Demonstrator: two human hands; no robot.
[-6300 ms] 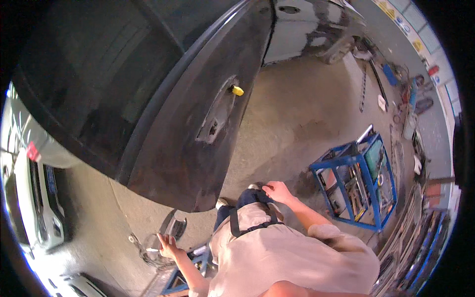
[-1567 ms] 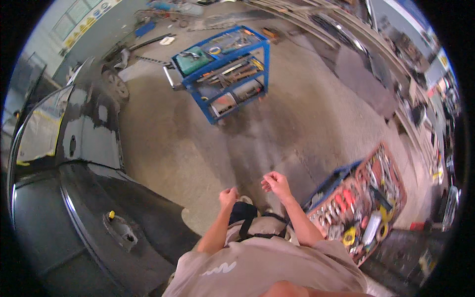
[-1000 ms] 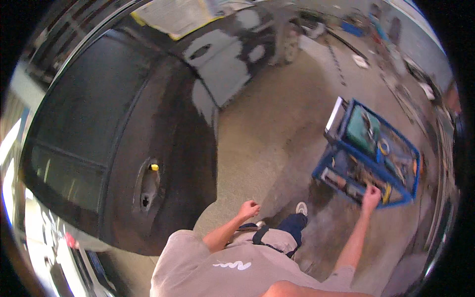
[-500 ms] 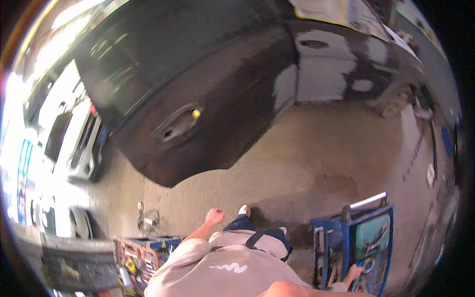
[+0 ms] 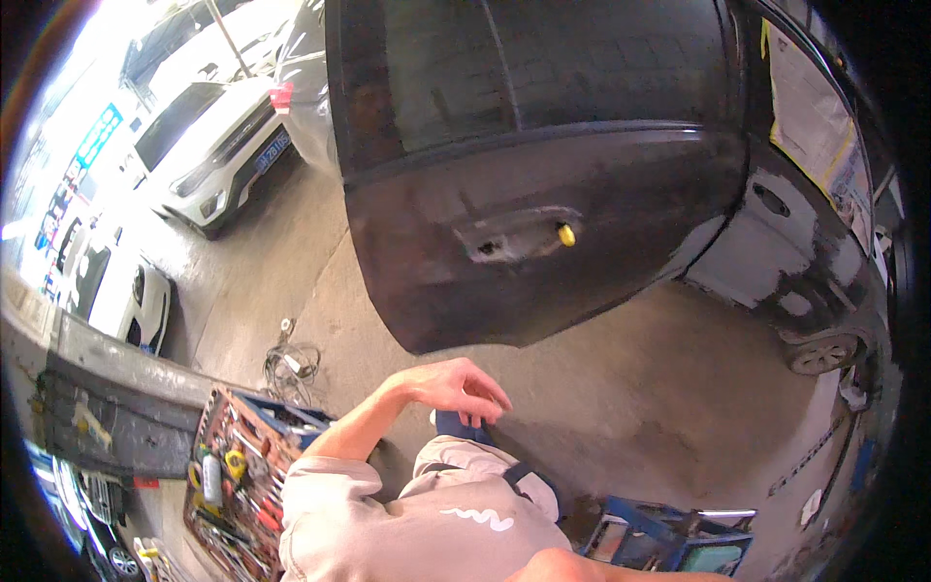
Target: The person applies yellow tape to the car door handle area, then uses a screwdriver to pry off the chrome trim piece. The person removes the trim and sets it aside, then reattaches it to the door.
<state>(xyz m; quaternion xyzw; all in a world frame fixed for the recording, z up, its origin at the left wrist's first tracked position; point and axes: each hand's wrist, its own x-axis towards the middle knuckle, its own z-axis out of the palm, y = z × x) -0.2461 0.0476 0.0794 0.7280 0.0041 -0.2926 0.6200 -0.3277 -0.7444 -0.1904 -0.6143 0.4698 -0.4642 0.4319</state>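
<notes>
Spanning concrete floor [image 5: 621, 388], car door [image 5: 543, 194]

Beyond the empty, loosely open left hand [image 5: 456, 386], the car door [image 5: 543, 223] is dull matt dark metal, sanded and patchy around its handle recess; its window glass is glossy; a small yellow plug [image 5: 566, 234] there looks plastic. Beneath the hand the concrete floor [image 5: 679, 388] is rough and stained; the sleeve [image 5: 330, 485] is soft matt cloth.

Bare concrete floor [image 5: 621, 388] lies open ahead of the left hand [image 5: 451, 386]. Dark car door [image 5: 543, 223] blocks beyond; tool cart [image 5: 238, 466] stands left.
</notes>
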